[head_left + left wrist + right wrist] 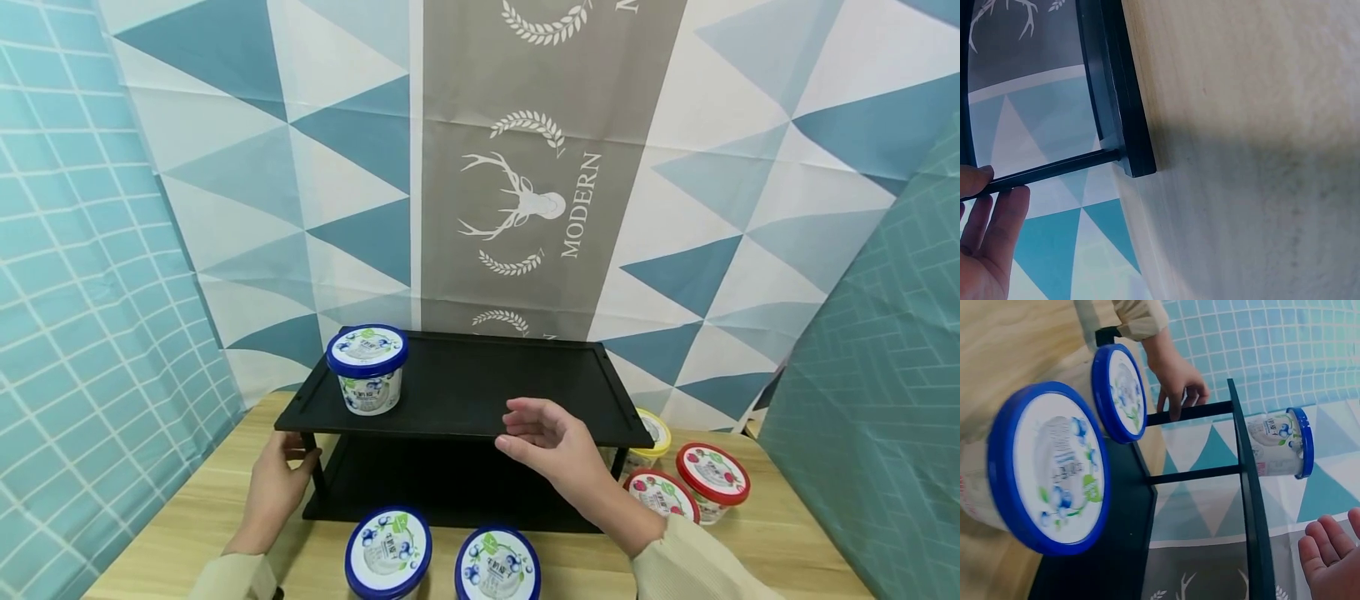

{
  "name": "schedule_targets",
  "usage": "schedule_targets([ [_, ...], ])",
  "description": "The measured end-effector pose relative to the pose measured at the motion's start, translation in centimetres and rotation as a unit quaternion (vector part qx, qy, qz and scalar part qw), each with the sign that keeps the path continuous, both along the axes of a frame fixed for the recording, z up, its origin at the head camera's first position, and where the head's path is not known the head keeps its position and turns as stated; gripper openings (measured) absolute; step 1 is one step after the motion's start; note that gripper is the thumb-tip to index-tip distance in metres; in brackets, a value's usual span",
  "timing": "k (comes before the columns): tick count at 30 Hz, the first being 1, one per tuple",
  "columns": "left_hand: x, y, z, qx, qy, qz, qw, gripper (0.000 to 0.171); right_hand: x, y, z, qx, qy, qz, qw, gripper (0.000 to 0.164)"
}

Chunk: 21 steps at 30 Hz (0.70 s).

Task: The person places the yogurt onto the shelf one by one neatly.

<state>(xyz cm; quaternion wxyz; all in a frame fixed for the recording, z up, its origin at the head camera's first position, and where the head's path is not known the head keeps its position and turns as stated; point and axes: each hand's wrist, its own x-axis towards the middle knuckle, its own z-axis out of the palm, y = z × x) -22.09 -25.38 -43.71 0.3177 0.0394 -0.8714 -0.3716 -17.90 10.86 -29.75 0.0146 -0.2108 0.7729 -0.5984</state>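
Note:
A black two-tier shelf rack [495,383] stands on the wooden table. My left hand [279,483] grips its front left post just under the top board; in the left wrist view the thumb and fingers [1007,219] pinch that thin post. On the top board's left side sits a tub with a blue lid [367,371] and blueberry print. My right hand [558,450] hovers at the board's front edge, right of centre, fingers loosely curved and holding nothing. Two more blue-lidded tubs, a left one [388,552] and a right one [1054,469], stand in front of the rack.
Right of the rack are two red-lidded tubs, one nearer [662,496] and one farther [712,477], and a yellow-lidded tub [651,433] partly behind the rack. Patterned cloth [352,167] hangs at the back. Blue tiled sheeting [67,275] closes off the left side.

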Motion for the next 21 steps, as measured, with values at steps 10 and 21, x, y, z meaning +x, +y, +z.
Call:
schedule_targets([
  [10, 0.0, 0.1, 0.2, 0.005, 0.000, 0.001, 1.0000, 0.031, 0.9, 1.7, -0.8, 0.013, -0.021, 0.003, 1.000, 0.047],
  [21, 0.1, 0.2, 0.2, 0.006, 0.004, -0.003, 1.0000, 0.032, 1.4, 3.6, -3.8, -0.003, -0.093, 0.002, 0.996, 0.047],
])
